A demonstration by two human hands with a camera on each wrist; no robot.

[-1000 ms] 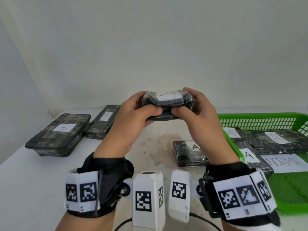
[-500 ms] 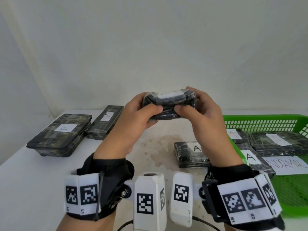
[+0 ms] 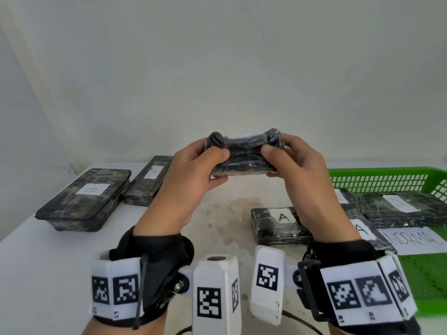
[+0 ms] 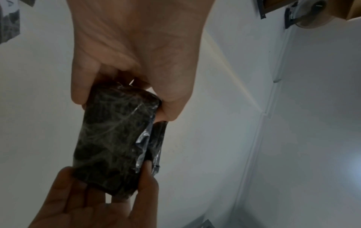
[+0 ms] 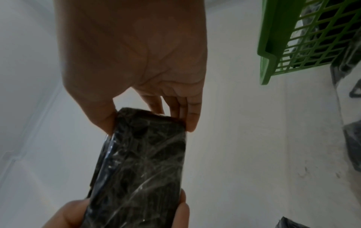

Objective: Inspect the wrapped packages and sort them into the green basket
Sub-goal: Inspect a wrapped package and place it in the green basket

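Both hands hold one small black package (image 3: 244, 153) wrapped in clear film, lifted above the table's middle. My left hand (image 3: 193, 170) grips its left end, thumb on the near face. My right hand (image 3: 297, 165) grips its right end the same way. In the left wrist view the wrapped package (image 4: 115, 141) shows a loose flap of film along one edge. Its dark film-covered face fills the lower middle of the right wrist view (image 5: 142, 166). The green basket (image 3: 387, 180) stands at the right with several wrapped packages inside, one labelled A (image 3: 399, 206).
On the white table (image 3: 48, 262) lie a large wrapped package labelled B (image 3: 84, 197) at the left, a narrower one labelled A (image 3: 150, 182) beside it, and another labelled A (image 3: 278, 223) beside the basket. A paper reading NORMAL (image 3: 416, 240) lies in the basket.
The package has tipped in my hands, its labelled top turning away and its near side facing me. Both hands have kept their grip and stayed at about the same height.
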